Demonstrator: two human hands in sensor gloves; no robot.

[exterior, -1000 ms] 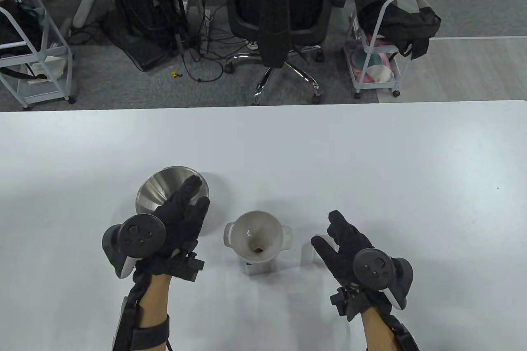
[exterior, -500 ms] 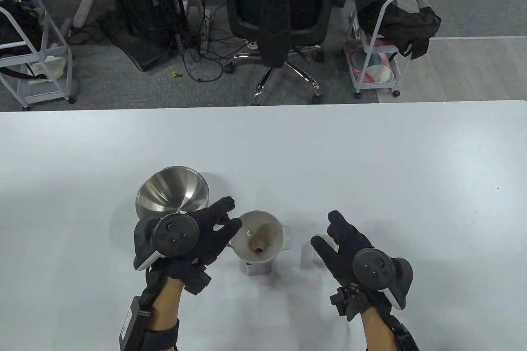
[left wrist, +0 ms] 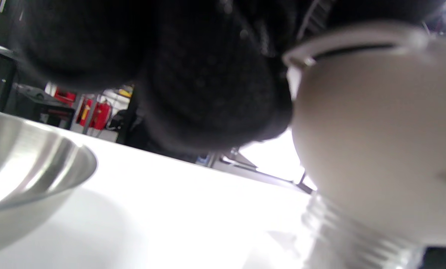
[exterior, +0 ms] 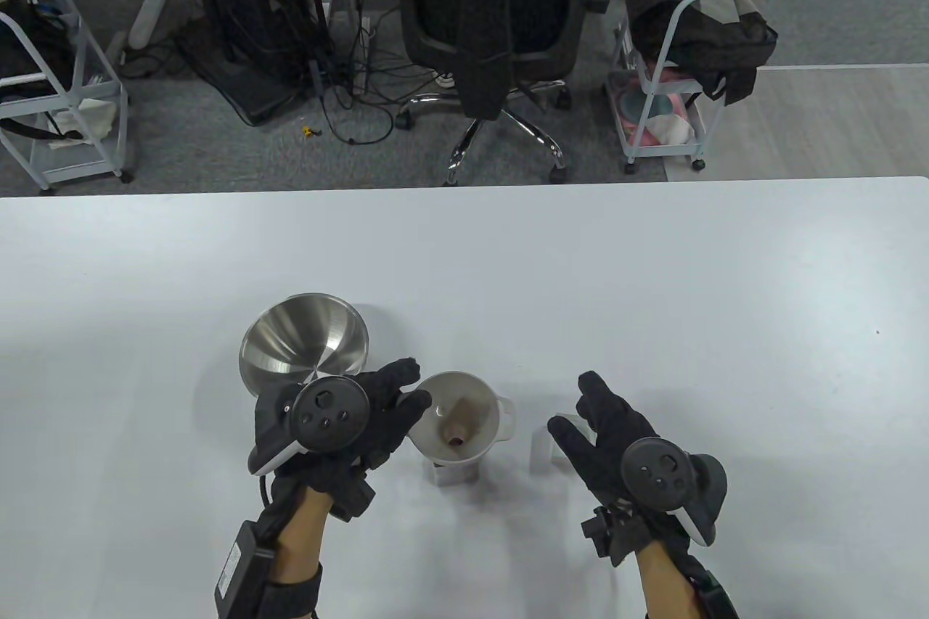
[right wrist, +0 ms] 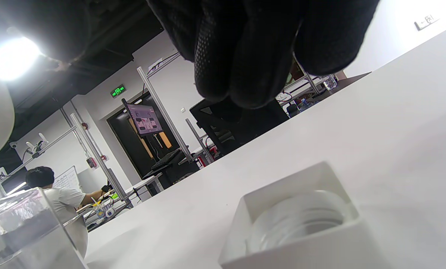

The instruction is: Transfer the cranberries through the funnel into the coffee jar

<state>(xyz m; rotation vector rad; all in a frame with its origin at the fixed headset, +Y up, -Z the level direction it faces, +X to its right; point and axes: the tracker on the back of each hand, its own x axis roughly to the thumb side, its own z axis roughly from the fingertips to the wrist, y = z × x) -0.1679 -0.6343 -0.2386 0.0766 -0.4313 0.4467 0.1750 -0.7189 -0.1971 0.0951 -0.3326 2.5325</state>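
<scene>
**Funnel could tip off the jar while cranberries sit in its neck**

Low in the centre of the table view, the white funnel [exterior: 459, 416] sits in the threaded mouth of the clear coffee jar [exterior: 456, 470], of which only a little shows beneath it. A small dark red clump of cranberries [exterior: 456, 440] lies at the bottom of the cone, apparently lodged at the neck and not yet dropped through. The steel bowl [exterior: 305, 347], up and to the left of the funnel, looks emptied.

The left hand [exterior: 363, 416] is at the funnel's left rim. In the left wrist view its fingertips [left wrist: 215, 93] are against the funnel wall just under the lip, fingers loosely spread, but no closed grip on the funnel is visible. The right hand [exterior: 610, 430] hovers lower right of the funnel with fingers apart and holding nothing, above the square white lid [right wrist: 297, 216] lying on the surface [exterior: 653, 285].

Risks as I judge them:

- The funnel rests only on its spout, so a sideways push from the left fingers could tilt it and spill the fruit onto the surface.
- Sticky cranberries may stay jammed; lifting the funnel too soon would carry them away from the jar.
- A hard tap to clear the clog could shift or topple the light jar, since nothing steadies it.
- The right hand is near the lid; capping before the neck is clear would leave the transfer unfinished.
</scene>
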